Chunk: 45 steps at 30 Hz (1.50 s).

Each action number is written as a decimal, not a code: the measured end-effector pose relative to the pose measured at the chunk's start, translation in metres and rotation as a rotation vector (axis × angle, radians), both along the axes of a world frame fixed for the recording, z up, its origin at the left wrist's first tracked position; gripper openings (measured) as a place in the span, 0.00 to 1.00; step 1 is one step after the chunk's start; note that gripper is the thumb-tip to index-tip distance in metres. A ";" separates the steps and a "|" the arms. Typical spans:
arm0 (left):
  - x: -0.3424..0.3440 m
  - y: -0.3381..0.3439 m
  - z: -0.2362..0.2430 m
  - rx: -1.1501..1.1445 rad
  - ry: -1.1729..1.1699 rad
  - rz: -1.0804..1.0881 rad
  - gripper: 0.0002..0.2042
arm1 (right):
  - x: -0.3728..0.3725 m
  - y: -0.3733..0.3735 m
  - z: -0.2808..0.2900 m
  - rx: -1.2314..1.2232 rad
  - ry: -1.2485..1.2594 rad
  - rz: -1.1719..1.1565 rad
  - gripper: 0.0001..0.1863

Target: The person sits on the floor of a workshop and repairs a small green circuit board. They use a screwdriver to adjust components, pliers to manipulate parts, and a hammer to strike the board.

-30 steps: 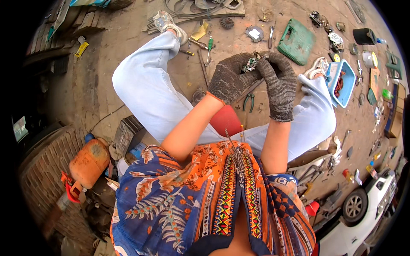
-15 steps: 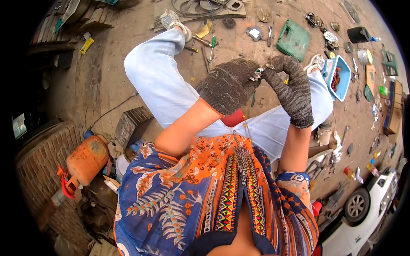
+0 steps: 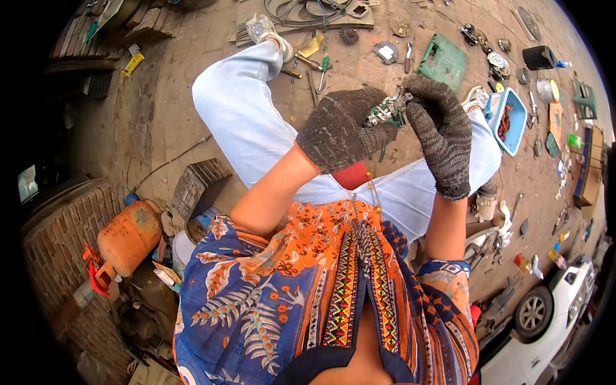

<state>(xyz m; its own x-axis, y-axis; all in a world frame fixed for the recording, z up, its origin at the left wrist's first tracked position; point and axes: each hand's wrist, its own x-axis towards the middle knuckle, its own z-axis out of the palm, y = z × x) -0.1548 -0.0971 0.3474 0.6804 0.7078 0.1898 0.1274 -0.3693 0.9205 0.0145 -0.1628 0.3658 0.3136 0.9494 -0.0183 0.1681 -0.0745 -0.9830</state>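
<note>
My left hand [image 3: 345, 128], in a dark grey knitted glove, is closed round a small green circuit board with shiny metal parts [image 3: 385, 113]. The board's lower side is hidden in the glove. My right hand [image 3: 443, 138], gloved alike, is pinched at the board's right end. Between its fingertips a small metal piece [image 3: 408, 97] shows; whether it is still joined to the board I cannot tell. Both hands are held up above the ground between my knees.
On the brick ground lie a green-handled screwdriver [image 3: 325, 67], a wrench [image 3: 408, 56] and a green plastic case [image 3: 444, 63]. A blue basin [image 3: 513, 122] stands by my right foot. An orange gas cylinder [image 3: 130, 237] is at left, a white car [image 3: 552, 327] at lower right.
My left hand has turned, so more of the green board now shows. The right fingers stay pinched close to its end. The whole view has shifted slightly.
</note>
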 end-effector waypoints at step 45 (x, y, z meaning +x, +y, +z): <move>0.006 -0.011 0.017 0.074 -0.087 0.052 0.13 | -0.009 -0.020 0.021 0.131 -0.329 -0.086 0.09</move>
<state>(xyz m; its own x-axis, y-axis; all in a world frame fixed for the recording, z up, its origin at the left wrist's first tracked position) -0.1485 -0.1084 0.3642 0.6218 0.7234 0.3001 0.0687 -0.4320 0.8992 0.0050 -0.1827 0.3863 0.3611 0.9070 0.2167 0.4758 0.0206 -0.8793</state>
